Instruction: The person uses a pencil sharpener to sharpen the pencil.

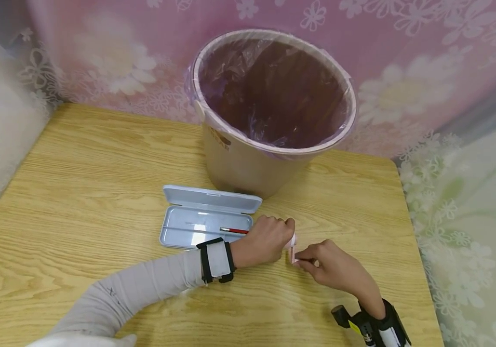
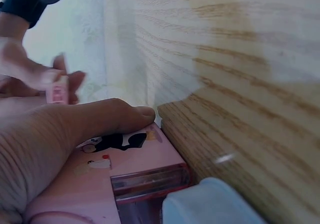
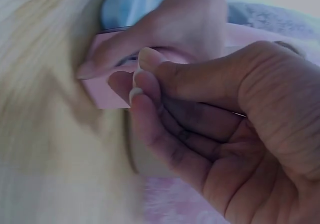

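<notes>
My left hand (image 1: 266, 241) grips a pink pencil sharpener (image 2: 142, 159) that stands close to the table surface. In the left wrist view the sharpener has a black-and-white cartoon print and a see-through drawer (image 2: 150, 184); the thumb lies over its edge. From the sharpener's right side comes a small pink crank (image 1: 292, 253), whose end my right hand (image 1: 334, 267) pinches between thumb and fingers. A red pencil (image 1: 235, 231) with a silver end overlaps the open light-blue pencil case (image 1: 187, 236) in the head view; its right end is hidden behind my left hand.
A large beige bin (image 1: 248, 168) lined with a clear plastic bag stands behind the pencil case. The wooden table (image 1: 100, 159) meets a pink floral curtain (image 1: 117, 53) at the back. Its right edge borders a pale floral cloth (image 1: 469, 241).
</notes>
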A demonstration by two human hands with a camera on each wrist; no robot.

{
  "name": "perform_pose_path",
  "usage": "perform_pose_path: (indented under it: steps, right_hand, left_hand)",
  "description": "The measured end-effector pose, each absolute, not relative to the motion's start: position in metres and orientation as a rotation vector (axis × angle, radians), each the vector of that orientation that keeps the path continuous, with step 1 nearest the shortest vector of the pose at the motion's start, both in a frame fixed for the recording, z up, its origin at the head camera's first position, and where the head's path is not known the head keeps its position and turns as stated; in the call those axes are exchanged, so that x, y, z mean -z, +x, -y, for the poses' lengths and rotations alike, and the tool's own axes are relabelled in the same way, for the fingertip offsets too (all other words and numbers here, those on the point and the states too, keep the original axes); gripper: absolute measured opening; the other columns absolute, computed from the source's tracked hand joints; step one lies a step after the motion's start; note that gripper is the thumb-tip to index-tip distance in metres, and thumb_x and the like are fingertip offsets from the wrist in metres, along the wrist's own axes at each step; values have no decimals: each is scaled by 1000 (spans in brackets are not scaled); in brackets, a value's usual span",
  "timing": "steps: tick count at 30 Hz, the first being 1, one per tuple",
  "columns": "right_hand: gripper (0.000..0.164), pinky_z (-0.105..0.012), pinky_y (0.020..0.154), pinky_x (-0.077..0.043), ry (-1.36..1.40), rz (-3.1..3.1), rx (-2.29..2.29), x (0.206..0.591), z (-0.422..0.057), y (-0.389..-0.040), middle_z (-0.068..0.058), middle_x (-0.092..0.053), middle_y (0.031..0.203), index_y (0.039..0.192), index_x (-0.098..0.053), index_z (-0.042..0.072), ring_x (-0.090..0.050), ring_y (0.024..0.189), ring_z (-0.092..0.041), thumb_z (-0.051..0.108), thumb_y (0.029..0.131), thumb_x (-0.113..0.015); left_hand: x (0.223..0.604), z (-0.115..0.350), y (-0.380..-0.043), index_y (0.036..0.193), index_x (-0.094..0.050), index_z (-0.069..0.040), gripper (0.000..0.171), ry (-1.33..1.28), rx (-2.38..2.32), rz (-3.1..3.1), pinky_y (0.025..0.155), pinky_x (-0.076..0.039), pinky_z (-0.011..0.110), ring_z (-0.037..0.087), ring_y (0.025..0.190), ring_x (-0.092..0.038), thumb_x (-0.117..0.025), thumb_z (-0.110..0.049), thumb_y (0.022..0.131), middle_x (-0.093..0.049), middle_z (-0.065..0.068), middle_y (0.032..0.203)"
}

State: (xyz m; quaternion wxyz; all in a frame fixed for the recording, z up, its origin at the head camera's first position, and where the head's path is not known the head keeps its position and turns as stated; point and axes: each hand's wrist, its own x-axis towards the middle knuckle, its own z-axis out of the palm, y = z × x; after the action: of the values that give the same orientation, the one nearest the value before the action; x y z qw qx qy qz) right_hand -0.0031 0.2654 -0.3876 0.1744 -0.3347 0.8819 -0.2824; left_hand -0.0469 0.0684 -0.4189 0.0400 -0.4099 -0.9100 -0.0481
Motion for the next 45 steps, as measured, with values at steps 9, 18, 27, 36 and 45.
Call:
perform_pose_path:
  steps: [9, 18, 27, 36, 45]
  right_hand:
    - [16, -17, 56, -42, -1010, -2741, 706, 355, -263, 0, 0, -75, 86, 105, -79, 3, -48, 62, 8, 2, 91, -72]
    - [17, -17, 55, -42, -1064, -2887, 706, 355, -261, -17, 0, -75, 84, 104, -79, 5, -50, 63, 6, 0, 89, -74]
    - [20, -18, 55, -42, -1075, -2892, 772, 366, -265, -36, -1, -74, 81, 104, -78, 1, -49, 63, 3, -6, 86, -73]
    - [18, -19, 53, -41, -994, -2872, 781, 384, -269, -52, -8, -78, 90, 105, -78, 1, -52, 62, 1, -3, 89, -73]
    - [20, -20, 54, -44, -884, -2771, 811, 411, -273, -60, -7, -78, 91, 110, -78, 1, -49, 58, 3, -3, 92, -68]
  left_hand:
    - [420, -68, -49, 81, -55, -18, 15, -1259, 153, 2764, 42, -29, 23, 3, 48, -36, -68, -12, 83, -41, -10, 56]
    - [419, -68, -48, 83, -55, -17, 16, -1275, 146, 2801, 43, -41, 24, 6, 50, -51, -71, -18, 84, -51, -8, 60]
    - [419, -67, -48, 84, -57, -17, 12, -1262, 191, 2786, 44, -43, 25, 8, 52, -56, -66, -20, 91, -54, -8, 61]
    - [420, -67, -49, 98, -63, -14, 17, -1270, 169, 2792, 45, -45, 26, 8, 54, -58, -71, -18, 83, -56, -9, 63]
    - [419, -68, -49, 108, -66, -12, 28, -1281, 131, 2818, 46, -46, 25, 8, 55, -59, -75, -20, 82, -59, -8, 65]
